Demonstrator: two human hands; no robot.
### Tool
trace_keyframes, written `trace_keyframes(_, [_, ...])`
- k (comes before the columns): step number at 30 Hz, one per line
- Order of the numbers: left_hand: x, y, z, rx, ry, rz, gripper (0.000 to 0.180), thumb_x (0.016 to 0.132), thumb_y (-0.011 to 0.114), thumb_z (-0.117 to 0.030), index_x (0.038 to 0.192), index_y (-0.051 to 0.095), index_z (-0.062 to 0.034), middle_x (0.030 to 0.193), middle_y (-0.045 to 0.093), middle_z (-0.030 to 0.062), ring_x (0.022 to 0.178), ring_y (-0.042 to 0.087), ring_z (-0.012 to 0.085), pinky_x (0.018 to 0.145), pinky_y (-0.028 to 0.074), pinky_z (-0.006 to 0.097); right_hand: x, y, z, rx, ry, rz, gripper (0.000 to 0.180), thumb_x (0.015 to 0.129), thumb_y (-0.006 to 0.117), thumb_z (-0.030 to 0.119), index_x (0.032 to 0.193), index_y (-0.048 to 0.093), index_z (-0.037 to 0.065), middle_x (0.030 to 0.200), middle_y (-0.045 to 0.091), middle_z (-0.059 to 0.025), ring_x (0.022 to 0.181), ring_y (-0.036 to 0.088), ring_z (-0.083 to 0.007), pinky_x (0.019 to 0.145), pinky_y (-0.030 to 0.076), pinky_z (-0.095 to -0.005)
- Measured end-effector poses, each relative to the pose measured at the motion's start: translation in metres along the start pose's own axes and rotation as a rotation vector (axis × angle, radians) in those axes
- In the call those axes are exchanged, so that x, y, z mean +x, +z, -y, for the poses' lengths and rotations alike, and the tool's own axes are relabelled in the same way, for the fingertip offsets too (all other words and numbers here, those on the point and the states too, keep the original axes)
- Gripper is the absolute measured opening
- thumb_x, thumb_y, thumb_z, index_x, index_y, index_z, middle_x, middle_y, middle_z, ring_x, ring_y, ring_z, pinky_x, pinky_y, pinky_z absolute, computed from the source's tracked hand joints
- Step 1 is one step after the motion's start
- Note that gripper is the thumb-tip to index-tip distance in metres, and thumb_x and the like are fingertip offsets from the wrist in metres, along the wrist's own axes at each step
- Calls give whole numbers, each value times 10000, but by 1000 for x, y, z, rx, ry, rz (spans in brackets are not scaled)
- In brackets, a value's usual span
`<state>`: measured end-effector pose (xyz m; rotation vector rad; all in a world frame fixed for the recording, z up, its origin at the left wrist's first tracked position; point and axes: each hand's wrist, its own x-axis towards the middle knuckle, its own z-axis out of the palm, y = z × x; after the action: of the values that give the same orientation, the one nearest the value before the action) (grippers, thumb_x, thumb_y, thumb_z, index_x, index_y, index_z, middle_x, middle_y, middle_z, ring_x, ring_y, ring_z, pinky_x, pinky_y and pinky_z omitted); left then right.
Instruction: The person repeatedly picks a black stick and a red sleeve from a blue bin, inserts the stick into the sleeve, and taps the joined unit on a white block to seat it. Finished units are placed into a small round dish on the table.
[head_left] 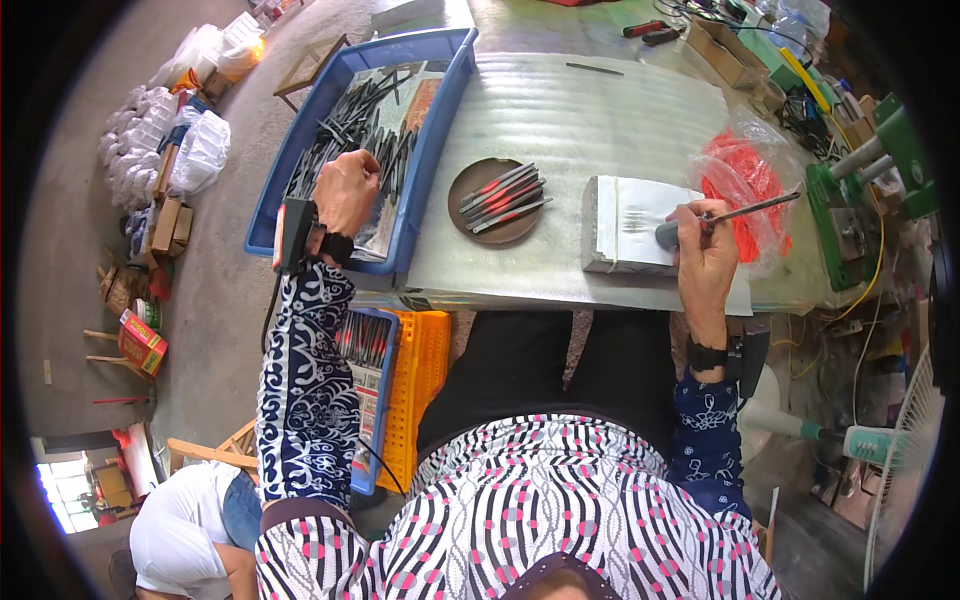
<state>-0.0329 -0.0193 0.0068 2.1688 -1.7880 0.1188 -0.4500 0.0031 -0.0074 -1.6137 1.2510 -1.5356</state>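
My left hand (347, 190) is over a blue plastic tray (432, 150) holding a heap of slim dark metal rods (345, 130). Its fingers are curled together, and whatever is between them is too small to make out. My right hand (707, 250) grips a thin dark-handled tool (760, 205) that slants out to the right. A grey rounded cylinder (666, 235) shows by the fingers; I cannot tell if it belongs to the tool. Just left of this hand is a block (600, 225) topped with white paper (650, 195) bearing grey streaks.
A round brown dish (470, 180) holds several slim rods with red parts (505, 195). Red strands in clear plastic (745, 180) lie beside a green metal machine (840, 220). Below the table edge sits an orange crate (425, 380). A person in white (185, 530) bends at lower left.
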Motion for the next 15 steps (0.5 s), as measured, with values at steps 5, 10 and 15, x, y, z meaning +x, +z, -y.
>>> trace_keyframes(5, [16,19,11,48,-11,153,195,727,761,-230,835,752,-68,807,717,147,775,704,294,728,555,381,0,-2,-1,-33,14,3,115,941,643,101,905,549,45,725,509,27,646,429,-37,567,351,-209])
trace_keyframes(10, [19,33,17,20,4,119,200,726,753,-226,834,748,-58,816,709,175,810,697,334,763,556,401,0,-1,0,17,7,6,121,944,642,111,914,545,46,733,511,20,650,431,-40,570,352,-211])
trace_keyframes(15, [15,29,21,-66,-25,85,150,725,651,-177,771,718,-51,813,692,201,808,679,378,773,546,447,-1,-2,-3,-1,21,14,123,947,641,119,915,545,49,723,507,23,646,429,-42,563,354,-217])
